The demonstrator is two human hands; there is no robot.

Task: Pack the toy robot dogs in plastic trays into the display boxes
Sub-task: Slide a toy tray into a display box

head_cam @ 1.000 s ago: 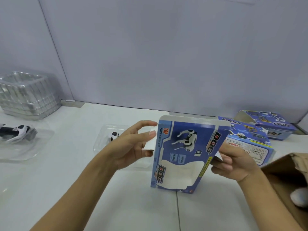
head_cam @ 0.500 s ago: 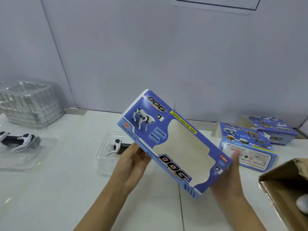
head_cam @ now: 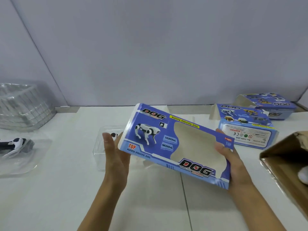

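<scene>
A blue display box (head_cam: 150,142) with a cut-out window is held between both hands above the table, window face up and tilted down to the right. My left hand (head_cam: 115,154) supports its left end, palm against the box. My right hand (head_cam: 231,164) grips its right end. Behind my left hand lies a clear plastic tray (head_cam: 100,147) with a toy robot dog (head_cam: 113,135) mostly hidden. A second white and black toy dog (head_cam: 15,144) rests in another clear tray (head_cam: 25,157) at the far left.
A stack of clear empty trays (head_cam: 23,107) stands at the back left. Two more blue display boxes (head_cam: 245,125) (head_cam: 275,105) lie at the back right. An open brown cardboard carton (head_cam: 286,164) sits at the right edge.
The box went from standing upright on the table to lifted and turned window-up, then lowered and levelled a little. Both hands shifted to its two ends.
</scene>
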